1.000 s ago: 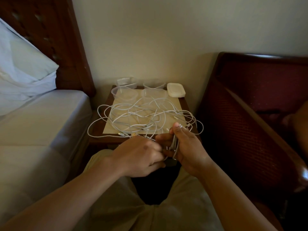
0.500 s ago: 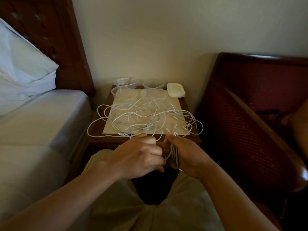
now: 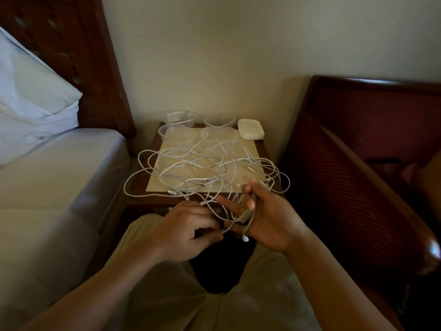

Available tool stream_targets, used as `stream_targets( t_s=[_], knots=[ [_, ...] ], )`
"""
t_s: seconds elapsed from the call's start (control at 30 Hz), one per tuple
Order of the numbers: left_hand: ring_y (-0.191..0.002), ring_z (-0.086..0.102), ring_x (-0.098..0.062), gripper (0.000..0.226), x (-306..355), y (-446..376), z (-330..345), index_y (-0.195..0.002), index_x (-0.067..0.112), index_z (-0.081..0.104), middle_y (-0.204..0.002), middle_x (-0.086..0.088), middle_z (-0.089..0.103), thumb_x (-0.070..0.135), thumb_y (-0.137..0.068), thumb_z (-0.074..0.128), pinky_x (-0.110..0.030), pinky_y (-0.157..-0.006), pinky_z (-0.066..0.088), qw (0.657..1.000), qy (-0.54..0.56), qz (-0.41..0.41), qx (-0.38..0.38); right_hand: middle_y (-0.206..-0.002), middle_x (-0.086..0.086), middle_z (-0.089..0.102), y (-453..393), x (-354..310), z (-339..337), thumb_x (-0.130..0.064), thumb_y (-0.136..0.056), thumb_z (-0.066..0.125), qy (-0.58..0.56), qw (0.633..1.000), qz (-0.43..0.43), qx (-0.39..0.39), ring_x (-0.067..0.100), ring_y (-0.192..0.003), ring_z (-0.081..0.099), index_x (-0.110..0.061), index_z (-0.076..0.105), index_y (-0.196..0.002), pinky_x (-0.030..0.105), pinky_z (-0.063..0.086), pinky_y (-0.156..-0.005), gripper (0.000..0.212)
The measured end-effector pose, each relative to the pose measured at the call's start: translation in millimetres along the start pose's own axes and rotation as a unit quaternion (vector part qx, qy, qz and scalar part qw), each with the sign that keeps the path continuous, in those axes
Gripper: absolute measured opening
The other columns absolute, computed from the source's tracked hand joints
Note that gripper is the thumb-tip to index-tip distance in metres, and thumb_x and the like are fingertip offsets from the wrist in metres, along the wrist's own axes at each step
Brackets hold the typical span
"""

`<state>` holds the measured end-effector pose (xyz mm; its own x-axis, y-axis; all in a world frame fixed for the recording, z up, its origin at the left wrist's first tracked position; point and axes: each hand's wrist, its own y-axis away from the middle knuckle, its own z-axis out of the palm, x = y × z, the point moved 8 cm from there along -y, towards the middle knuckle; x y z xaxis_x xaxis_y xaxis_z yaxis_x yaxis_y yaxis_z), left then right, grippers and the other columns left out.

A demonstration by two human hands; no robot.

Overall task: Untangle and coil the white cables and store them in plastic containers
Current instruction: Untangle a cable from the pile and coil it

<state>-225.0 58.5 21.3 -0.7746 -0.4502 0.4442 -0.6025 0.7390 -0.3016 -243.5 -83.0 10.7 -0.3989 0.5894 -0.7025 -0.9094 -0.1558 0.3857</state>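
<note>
A tangle of white cables (image 3: pixel 205 168) sprawls over a pale mat on the small wooden nightstand (image 3: pixel 265 151). Loops of one cable (image 3: pixel 248 215) are wound round the fingers of my right hand (image 3: pixel 267 218), which is held palm up just in front of the nightstand, thumb on the strands. My left hand (image 3: pixel 188 228) pinches the same cable lower down, fingers curled round it. A plug end dangles below my right palm. Several clear plastic containers (image 3: pixel 177 134) stand along the back of the nightstand.
A stack of white lids (image 3: pixel 251 129) lies at the nightstand's back right corner. A bed (image 3: pixel 55 187) with a pillow is close on the left, a dark red chair (image 3: pixel 372 163) close on the right. My knees are below the hands.
My right hand has turned palm up and spread its fingers, showing the cable loops round them. My left hand has dropped slightly and drawn the cable towards me.
</note>
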Motion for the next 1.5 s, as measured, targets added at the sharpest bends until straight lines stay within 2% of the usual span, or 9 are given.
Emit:
stream_targets(
  t_s=[0.1,0.2,0.4,0.5,0.67,0.9,1.2,1.33,1.5],
  knots=[
    [-0.106,0.056,0.013,0.024,-19.7,2.7,8.8,-0.114,0.037,0.072,-0.105,0.028,0.064,0.040,-0.090,0.073,-0.008,-0.088,0.042,0.986,0.090,-0.115,-0.079,-0.053,0.001,0.040,3.6,2.9,3.7,-0.041,-0.108,0.034,0.024,0.999,0.005,-0.030,0.033,-0.122,0.066,-0.015,0.052,-0.084,0.068,0.039,-0.108,0.040],
    [-0.114,0.061,-0.002,0.032,-32.0,2.7,8.4,-0.116,0.044,0.063,-0.117,0.016,0.065,0.039,-0.085,0.064,-0.035,-0.099,0.050,0.936,0.264,-0.229,-0.037,-0.052,0.001,0.038,2.8,8.8,8.8,-0.041,-0.105,0.038,0.058,0.997,0.001,-0.048,0.031,-0.123,0.065,-0.015,0.051,-0.083,0.071,0.034,-0.111,0.037],
    [-0.109,0.071,-0.025,0.042,-11.0,-28.4,5.0,-0.133,0.014,0.060,-0.119,-0.012,0.071,0.021,-0.093,0.048,-0.038,-0.095,0.057,0.819,0.543,-0.182,0.027,-0.051,0.000,0.043,-0.5,12.3,17.1,-0.043,-0.107,0.034,0.127,0.989,-0.011,-0.070,0.032,-0.114,0.070,-0.016,0.051,-0.084,0.063,0.039,-0.108,0.040],
    [-0.081,0.071,-0.015,0.029,-9.0,-35.1,3.5,-0.129,0.014,0.064,-0.100,-0.005,0.072,0.022,-0.105,0.051,-0.026,-0.074,0.058,0.834,0.522,-0.177,0.021,-0.048,0.000,0.040,1.8,12.3,19.9,-0.044,-0.104,0.038,0.122,0.988,-0.019,-0.089,0.027,-0.082,0.072,-0.015,0.053,-0.085,0.057,0.046,-0.099,0.038],
    [-0.106,0.071,-0.021,0.026,-3.7,-43.3,5.5,-0.114,0.019,0.071,-0.105,-0.003,0.074,0.032,-0.100,0.052,-0.034,-0.095,0.056,0.848,0.502,-0.171,-0.003,-0.045,-0.002,0.038,7.9,14.0,24.6,-0.043,-0.107,0.038,0.048,0.984,0.000,-0.171,0.014,-0.049,0.048,-0.015,0.053,-0.084,0.055,0.047,-0.097,0.040],
    [-0.055,0.063,-0.011,0.024,-9.5,-41.5,1.4,-0.095,0.013,0.063,-0.074,-0.010,0.067,0.020,-0.109,0.044,-0.034,-0.057,0.049,0.894,0.408,-0.161,0.087,-0.056,0.008,0.043,2.0,9.6,20.4,-0.046,-0.101,0.040,0.090,0.987,-0.019,-0.129,0.022,-0.068,0.066,-0.012,0.057,-0.080,0.057,0.052,-0.095,0.043],
    [-0.068,0.057,-0.014,0.017,1.9,-42.4,-18.3,-0.096,0.012,0.063,-0.076,0.001,0.061,0.011,-0.105,0.049,-0.028,-0.061,0.044,0.970,0.146,-0.076,0.181,-0.114,0.024,0.072,1.0,5.8,2.9,-0.040,-0.106,0.043,0.227,0.971,-0.074,-0.022,0.039,-0.108,0.070,-0.002,0.068,-0.121,0.051,0.058,-0.090,0.048],
    [-0.080,0.056,0.003,0.016,8.3,-45.9,-19.7,-0.101,0.012,0.063,-0.086,0.010,0.058,0.000,-0.097,0.053,-0.012,-0.070,0.040,0.984,0.068,-0.031,0.163,-0.103,0.010,0.078,11.1,-10.9,7.8,-0.031,-0.109,0.041,0.323,0.935,-0.145,0.017,0.025,-0.096,0.075,-0.014,0.072,-0.113,0.040,0.062,-0.080,0.036],
    [-0.091,0.064,-0.019,0.027,7.9,-47.2,-18.5,-0.109,0.011,0.064,-0.099,-0.001,0.066,0.002,-0.088,0.049,-0.040,-0.077,0.055,0.984,0.038,-0.027,0.171,-0.092,0.005,0.073,11.5,-22.4,13.9,-0.028,-0.106,0.053,0.534,0.809,-0.242,0.041,0.024,-0.083,0.072,-0.024,0.070,-0.108,0.051,0.061,-0.075,0.018]
  ],
)
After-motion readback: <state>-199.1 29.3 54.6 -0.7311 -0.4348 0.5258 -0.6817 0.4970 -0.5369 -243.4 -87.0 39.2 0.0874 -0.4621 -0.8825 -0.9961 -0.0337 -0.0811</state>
